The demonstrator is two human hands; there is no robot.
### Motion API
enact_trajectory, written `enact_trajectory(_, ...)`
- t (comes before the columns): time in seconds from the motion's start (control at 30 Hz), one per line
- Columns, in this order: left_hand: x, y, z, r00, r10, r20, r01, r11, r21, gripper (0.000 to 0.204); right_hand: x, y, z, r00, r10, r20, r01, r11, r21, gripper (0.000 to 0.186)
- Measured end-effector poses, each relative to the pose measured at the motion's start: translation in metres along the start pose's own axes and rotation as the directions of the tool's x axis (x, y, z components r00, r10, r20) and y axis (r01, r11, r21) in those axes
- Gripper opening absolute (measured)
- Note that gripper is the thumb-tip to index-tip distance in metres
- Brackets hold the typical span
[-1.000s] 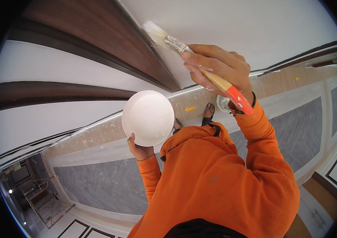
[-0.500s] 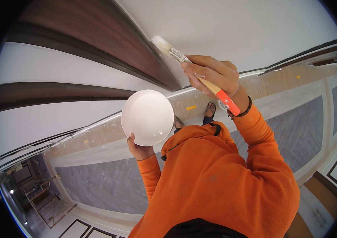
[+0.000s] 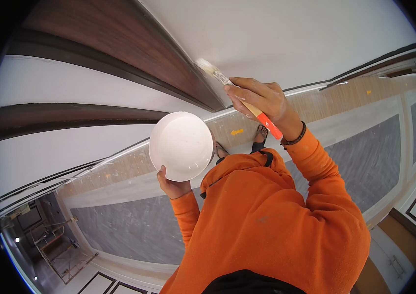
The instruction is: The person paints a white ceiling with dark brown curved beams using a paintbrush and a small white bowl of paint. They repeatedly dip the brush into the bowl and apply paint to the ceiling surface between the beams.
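Observation:
My left hand (image 3: 172, 184) grips the rim of a white bowl (image 3: 180, 143), thumb over its lower edge; the bowl holds pale liquid, probably white, with a glossy surface. My right hand (image 3: 262, 102) is closed on a paintbrush (image 3: 269, 125) with a wooden, red-ended handle and a paint-smeared metal band. Its white bristles (image 3: 206, 65) lie against the white wall (image 3: 291, 39), right beside the dark edge of a brown wood panel (image 3: 100, 34). White smears show on my fingers.
Below, my sandalled feet (image 3: 260, 133) stand on a light wood-look floor strip (image 3: 335, 98) with yellow arrows, bordering a grey floor (image 3: 365, 157). A metal scaffold (image 3: 51, 240) stands at the far lower left. Dark wall trim (image 3: 56, 117) runs at left.
My right hand and the brush have moved down and slightly right along the panel's edge over the last second. My left hand and the bowl have stayed nearly still.

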State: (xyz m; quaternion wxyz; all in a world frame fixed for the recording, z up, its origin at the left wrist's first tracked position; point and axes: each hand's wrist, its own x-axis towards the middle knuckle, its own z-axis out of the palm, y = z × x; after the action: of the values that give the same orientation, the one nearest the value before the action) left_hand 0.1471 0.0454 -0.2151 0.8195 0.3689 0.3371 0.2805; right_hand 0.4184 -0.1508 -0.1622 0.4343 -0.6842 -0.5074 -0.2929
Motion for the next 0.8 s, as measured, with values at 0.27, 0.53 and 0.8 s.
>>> enact_trajectory(0.27, 0.002, 0.000, -0.006, 1.000, -0.012, -0.011, 0.012, 1.000, -0.004, 0.069, -0.016, 0.006, -0.001, 0.997, 0.031, 0.066, -0.031, 0.999, -0.011, 0.032)
enact_trajectory(0.53, 0.002, 0.001, -0.007, 0.999, -0.026, -0.034, 0.026, 1.000, -0.015, 0.070, -0.047, 0.016, -0.001, 0.959, 0.114, 0.259, -0.115, 0.993, -0.009, 0.030)
enact_trajectory(0.8, 0.008, -0.007, -0.008, 1.000, -0.010, 0.001, 0.010, 0.998, -0.061, 0.070, 0.033, 0.012, -0.047, 0.959, -0.060, 0.278, 0.084, 0.994, -0.073, 0.030)
